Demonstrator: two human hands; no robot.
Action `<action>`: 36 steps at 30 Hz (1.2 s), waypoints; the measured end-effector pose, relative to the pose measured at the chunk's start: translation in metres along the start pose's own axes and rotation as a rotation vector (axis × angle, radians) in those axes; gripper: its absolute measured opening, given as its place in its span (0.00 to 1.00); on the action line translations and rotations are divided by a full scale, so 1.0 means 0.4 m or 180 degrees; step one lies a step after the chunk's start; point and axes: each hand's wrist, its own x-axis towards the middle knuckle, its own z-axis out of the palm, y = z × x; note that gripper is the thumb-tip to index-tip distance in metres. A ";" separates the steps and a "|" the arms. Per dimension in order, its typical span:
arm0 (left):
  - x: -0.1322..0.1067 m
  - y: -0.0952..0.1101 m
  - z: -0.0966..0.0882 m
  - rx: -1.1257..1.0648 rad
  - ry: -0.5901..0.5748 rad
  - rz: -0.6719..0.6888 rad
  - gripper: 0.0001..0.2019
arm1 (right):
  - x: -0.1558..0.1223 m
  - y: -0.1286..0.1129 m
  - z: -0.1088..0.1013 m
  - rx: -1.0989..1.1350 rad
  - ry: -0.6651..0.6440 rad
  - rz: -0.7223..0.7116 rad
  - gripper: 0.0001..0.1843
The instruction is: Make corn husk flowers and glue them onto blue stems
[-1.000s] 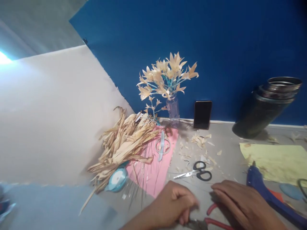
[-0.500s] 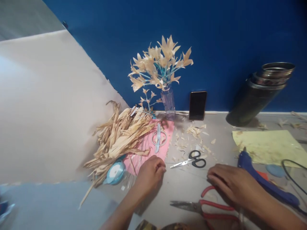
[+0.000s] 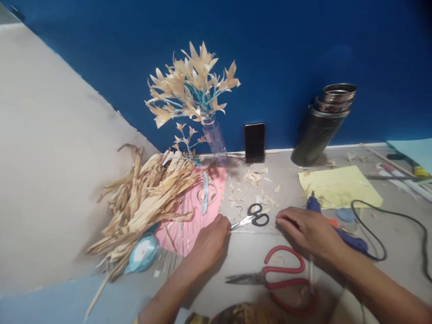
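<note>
My left hand (image 3: 213,237) is closed in a pinch beside the pink sheet (image 3: 216,180). Opposite it, my right hand (image 3: 305,228) has its fingers pressed together, close to the blue glue gun (image 3: 313,204). A thin, pale wire (image 3: 254,232) runs nearly straight from one hand to the other, just above the table. Small black-handled scissors (image 3: 259,215) lie behind it, with their tips near my left fingers. Nearer to me rest large red-handled scissors (image 3: 285,271). Several similar wires (image 3: 165,258) lie left of my left hand.
Dried corn husks (image 3: 145,198) and a blue ribbon roll (image 3: 143,253) lie on the left. Husk flowers (image 3: 199,85) stand in a clear vase (image 3: 215,139). Along the wall are a phone (image 3: 254,143) and a dark flask (image 3: 320,130). A yellow sheet (image 3: 340,184) lies right.
The view has swung to the right, so things sit further left. My hands have drawn slightly closer together, and the right one has moved off the red-handled scissors.
</note>
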 end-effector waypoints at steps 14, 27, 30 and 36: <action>-0.035 0.018 0.004 -0.3182 0.0313 -0.0596 0.12 | 0.024 -0.042 -0.014 0.3979 -0.0018 0.1850 0.20; -0.034 0.054 0.077 -0.3347 0.0064 -0.0737 0.17 | 0.023 -0.046 -0.025 0.4272 -0.0065 0.1546 0.16; -0.033 0.059 0.101 -0.3961 -0.0147 -0.0787 0.20 | 0.020 -0.055 -0.013 0.3227 -0.0441 0.1362 0.12; -0.027 0.059 0.127 -0.4789 -0.0510 -0.0733 0.24 | 0.015 -0.057 -0.014 0.1910 0.0301 0.0738 0.10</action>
